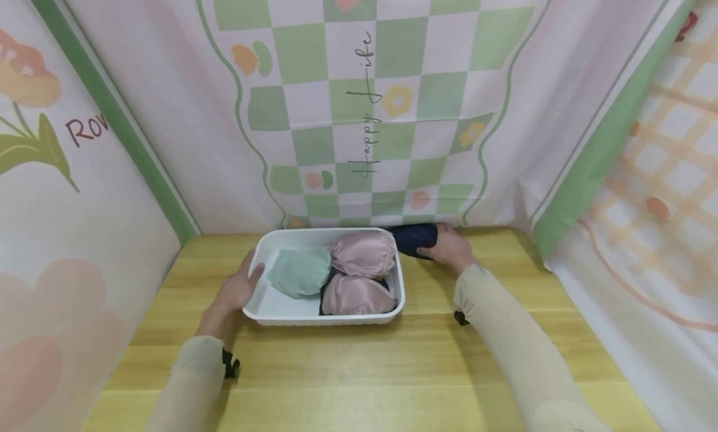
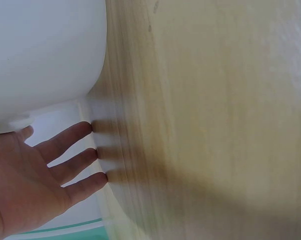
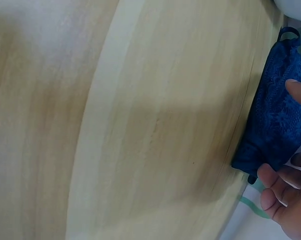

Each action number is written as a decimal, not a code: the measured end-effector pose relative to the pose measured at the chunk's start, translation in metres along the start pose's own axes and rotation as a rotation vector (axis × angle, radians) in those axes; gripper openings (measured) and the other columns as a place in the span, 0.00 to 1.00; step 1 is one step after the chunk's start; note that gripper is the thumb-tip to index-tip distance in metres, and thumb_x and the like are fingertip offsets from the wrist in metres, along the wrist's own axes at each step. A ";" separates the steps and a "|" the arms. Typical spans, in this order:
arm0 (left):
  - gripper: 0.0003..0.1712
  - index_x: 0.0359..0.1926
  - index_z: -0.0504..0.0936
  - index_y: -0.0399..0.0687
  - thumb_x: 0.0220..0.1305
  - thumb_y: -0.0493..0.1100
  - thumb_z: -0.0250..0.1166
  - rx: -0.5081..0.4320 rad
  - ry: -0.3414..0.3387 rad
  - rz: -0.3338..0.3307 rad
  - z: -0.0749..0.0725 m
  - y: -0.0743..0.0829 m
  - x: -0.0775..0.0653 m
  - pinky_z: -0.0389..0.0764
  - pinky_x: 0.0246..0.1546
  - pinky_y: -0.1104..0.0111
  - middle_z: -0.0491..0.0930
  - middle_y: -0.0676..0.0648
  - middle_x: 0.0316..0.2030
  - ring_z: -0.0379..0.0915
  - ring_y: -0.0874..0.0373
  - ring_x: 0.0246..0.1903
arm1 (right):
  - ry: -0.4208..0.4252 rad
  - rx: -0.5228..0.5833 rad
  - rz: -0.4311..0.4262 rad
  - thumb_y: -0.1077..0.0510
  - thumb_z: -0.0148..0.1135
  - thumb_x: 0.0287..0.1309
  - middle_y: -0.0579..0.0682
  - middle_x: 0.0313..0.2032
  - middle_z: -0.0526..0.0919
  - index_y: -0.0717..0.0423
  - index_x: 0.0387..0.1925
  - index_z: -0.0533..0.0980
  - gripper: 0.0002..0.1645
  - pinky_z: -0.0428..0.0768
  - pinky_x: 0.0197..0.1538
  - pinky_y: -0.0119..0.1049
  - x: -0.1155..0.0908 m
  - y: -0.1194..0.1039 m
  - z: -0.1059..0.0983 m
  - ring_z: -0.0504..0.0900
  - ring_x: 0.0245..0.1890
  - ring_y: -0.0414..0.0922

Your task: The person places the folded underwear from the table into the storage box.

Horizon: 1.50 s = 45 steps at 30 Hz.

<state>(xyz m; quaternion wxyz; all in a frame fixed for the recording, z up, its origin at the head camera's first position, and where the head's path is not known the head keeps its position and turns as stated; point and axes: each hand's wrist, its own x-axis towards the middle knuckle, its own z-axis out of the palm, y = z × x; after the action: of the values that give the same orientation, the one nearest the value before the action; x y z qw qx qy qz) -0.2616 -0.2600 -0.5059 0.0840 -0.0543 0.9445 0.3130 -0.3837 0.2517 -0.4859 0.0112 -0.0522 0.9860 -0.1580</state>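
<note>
A white plastic tray (image 1: 331, 320) sits on the table's far half. Inside it are a mint-green folded bra (image 1: 301, 273) at the left and two pink satin folded bras, one behind (image 1: 364, 254) and one in front (image 1: 359, 295), with dark cloth showing beneath them. My left hand (image 1: 232, 292) holds the tray's left end, its thumb over the rim. Outside the wall its other fingers (image 2: 73, 162) spread, tips at the table. Right of the tray, my right hand (image 1: 449, 248) grips a navy lace folded bra (image 3: 278, 110), thumb on its face and fingers at its end.
The wooden table (image 1: 342, 369) ends at a hanging curtain (image 1: 392, 139) with green checks, right behind the tray. More printed cloth hangs on the left (image 1: 84, 232) and right (image 1: 662, 220) sides.
</note>
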 end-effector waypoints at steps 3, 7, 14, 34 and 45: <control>0.44 0.80 0.30 0.62 0.74 0.72 0.31 0.005 -0.005 -0.008 0.001 0.000 0.001 0.79 0.34 0.59 0.73 0.25 0.60 0.80 0.41 0.41 | -0.005 -0.010 -0.003 0.35 0.70 0.51 0.71 0.67 0.65 0.68 0.71 0.57 0.60 0.73 0.62 0.62 0.001 0.000 0.002 0.71 0.63 0.67; 0.43 0.80 0.29 0.61 0.75 0.71 0.31 0.020 -0.005 -0.007 0.001 0.001 0.001 0.80 0.38 0.55 0.71 0.24 0.62 0.79 0.38 0.45 | -0.010 -0.031 0.000 0.35 0.71 0.48 0.72 0.67 0.65 0.69 0.71 0.57 0.61 0.74 0.61 0.62 0.003 0.000 0.005 0.72 0.62 0.67; 0.44 0.80 0.29 0.60 0.74 0.72 0.30 0.023 -0.005 -0.008 -0.001 0.001 0.002 0.80 0.41 0.50 0.70 0.24 0.63 0.78 0.35 0.47 | -0.021 -0.065 0.021 0.33 0.72 0.45 0.74 0.66 0.62 0.70 0.69 0.61 0.62 0.70 0.61 0.64 0.000 0.000 0.011 0.72 0.60 0.71; 0.44 0.79 0.27 0.64 0.73 0.73 0.29 0.010 -0.012 -0.015 0.000 0.002 0.001 0.79 0.39 0.54 0.69 0.24 0.64 0.79 0.36 0.47 | -0.037 -0.060 0.019 0.32 0.67 0.51 0.71 0.53 0.80 0.68 0.55 0.75 0.47 0.74 0.56 0.63 -0.008 0.002 0.018 0.78 0.55 0.68; 0.44 0.80 0.29 0.63 0.73 0.73 0.31 -0.024 -0.013 -0.011 -0.002 0.004 -0.002 0.77 0.31 0.62 0.76 0.27 0.55 0.79 0.47 0.35 | 0.002 -0.045 0.006 0.34 0.64 0.55 0.67 0.49 0.84 0.67 0.49 0.79 0.40 0.78 0.53 0.59 -0.011 0.002 0.023 0.82 0.49 0.65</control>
<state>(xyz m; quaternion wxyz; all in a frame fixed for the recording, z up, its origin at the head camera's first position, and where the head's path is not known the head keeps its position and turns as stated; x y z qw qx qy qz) -0.2609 -0.2580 -0.5019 0.0914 -0.0585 0.9397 0.3244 -0.3722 0.2480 -0.5086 0.0093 -0.0495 0.9895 -0.1356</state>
